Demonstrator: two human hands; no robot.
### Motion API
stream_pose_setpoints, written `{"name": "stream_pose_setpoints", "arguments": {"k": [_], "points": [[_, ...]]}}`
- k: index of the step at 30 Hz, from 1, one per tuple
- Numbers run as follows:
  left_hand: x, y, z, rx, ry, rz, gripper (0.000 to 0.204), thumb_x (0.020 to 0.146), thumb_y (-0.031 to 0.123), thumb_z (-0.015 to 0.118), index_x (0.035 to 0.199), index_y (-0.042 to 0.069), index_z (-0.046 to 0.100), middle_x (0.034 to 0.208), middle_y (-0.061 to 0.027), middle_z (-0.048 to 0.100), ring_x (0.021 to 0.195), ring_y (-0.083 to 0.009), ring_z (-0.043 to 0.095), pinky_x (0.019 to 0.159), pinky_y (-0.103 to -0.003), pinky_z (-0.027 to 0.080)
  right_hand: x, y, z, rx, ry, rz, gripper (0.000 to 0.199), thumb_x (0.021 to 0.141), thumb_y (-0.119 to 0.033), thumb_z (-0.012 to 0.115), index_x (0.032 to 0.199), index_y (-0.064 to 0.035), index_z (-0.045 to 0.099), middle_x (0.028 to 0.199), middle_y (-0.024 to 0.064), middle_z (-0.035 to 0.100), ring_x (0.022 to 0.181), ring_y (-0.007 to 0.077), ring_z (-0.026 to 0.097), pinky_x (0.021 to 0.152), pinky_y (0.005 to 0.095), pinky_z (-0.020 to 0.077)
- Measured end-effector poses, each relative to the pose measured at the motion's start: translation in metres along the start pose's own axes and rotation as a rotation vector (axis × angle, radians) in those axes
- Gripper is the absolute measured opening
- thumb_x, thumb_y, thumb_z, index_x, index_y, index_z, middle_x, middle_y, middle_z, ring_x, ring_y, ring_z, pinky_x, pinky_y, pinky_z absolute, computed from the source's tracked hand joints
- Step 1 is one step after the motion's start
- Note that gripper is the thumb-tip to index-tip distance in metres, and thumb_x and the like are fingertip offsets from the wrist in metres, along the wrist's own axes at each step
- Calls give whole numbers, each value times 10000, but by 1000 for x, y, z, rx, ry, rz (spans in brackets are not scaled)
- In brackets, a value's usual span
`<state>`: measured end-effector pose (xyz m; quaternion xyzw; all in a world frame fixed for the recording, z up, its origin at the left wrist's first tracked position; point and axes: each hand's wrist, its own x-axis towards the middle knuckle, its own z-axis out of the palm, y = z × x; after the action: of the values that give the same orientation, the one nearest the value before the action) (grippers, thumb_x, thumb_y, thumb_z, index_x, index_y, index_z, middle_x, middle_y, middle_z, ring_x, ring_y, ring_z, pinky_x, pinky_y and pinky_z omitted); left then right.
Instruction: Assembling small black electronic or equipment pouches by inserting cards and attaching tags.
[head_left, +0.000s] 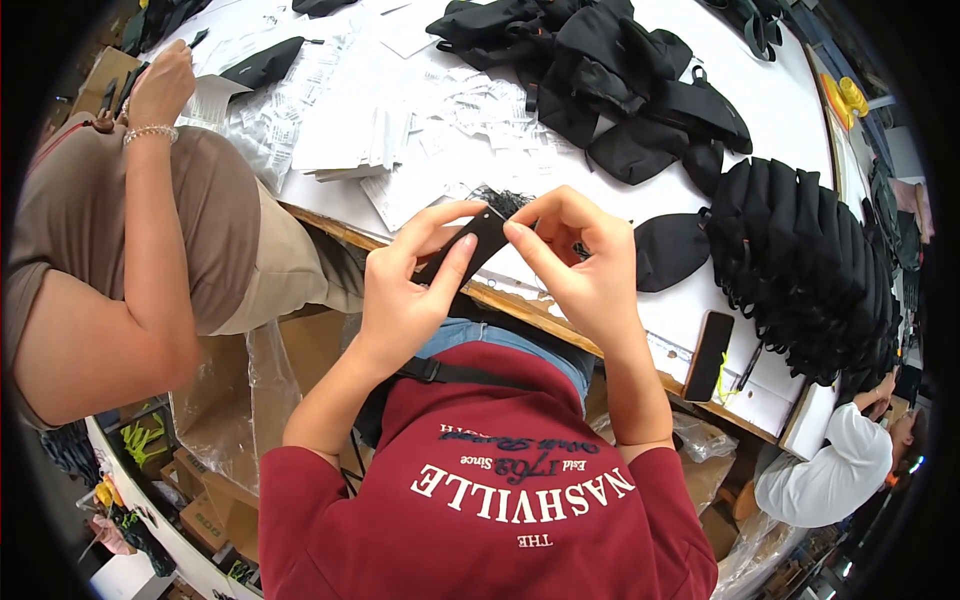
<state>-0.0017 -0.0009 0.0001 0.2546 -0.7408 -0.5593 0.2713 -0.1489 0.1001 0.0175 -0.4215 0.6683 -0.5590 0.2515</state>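
Nearby, loose white slips [480,115] and a stack of white cards [350,145] lie beyond the hands, with a heap of black fabric pouches [630,85] behind them. A tangle of black thread [508,200] shows just past the fingertips, partly hidden by them. To the right, a single black pouch [672,252] lies beside a packed row of black pouches [800,260]; a phone [708,356] and a pen [748,367] rest nearer the edge.

Both forearms rise from below. The left hand [420,265] grips a flat black tag [470,252] between thumb and curled fingers, holding it tilted above the table's front edge. The right hand [585,250] brings thumb and forefinger nearly together beside the tag's upper corner; whether they pinch anything cannot be told.

The white table [775,95] has a worn wooden edge. A co-worker [110,260] stands at left, another person [830,465] is at far right, and cardboard boxes [210,510] sit below.
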Motion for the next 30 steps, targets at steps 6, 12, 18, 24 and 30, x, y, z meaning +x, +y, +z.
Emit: {"name": "stream_pose_setpoints", "arguments": {"k": [6,12,18,24,30], "points": [[0,6,9,143,-11,135,291,861,-8,593,1147,40,612,972,-109,689,881,-184,695,728,-262,518,-4,5,0,36,19,7,77,801,-31,665,792,7,599,548,-29,490,509,7,404,453,188,309],[3,-2,19,343,8,341,337,838,-19,606,1165,62,616,845,-116,665,715,-218,662,641,-298,517,-9,13,2,84,70,58,100,816,-63,663,809,2,588,562,-9,535,506,15,454,462,188,347],[6,-13,26,572,-69,518,366,829,-16,606,1185,69,610,716,-94,615,584,-226,587,528,-347,473,-21,27,-4,5,80,133,144,840,-107,662,808,1,572,590,30,588,496,37,484,473,203,379],[10,-10,32,443,-167,430,331,841,7,612,1168,56,607,772,-117,646,613,-220,615,567,-320,499,-24,45,-19,444,-18,334,143,869,-120,658,883,-4,574,592,23,587,498,49,524,452,192,388],[15,-7,30,-125,-480,-277,183,934,58,545,1106,16,590,806,-45,656,695,-78,621,615,-231,507,-38,74,-31,671,-190,473,159,887,-155,658,882,-16,581,629,36,607,504,76,571,447,192,434]]}}
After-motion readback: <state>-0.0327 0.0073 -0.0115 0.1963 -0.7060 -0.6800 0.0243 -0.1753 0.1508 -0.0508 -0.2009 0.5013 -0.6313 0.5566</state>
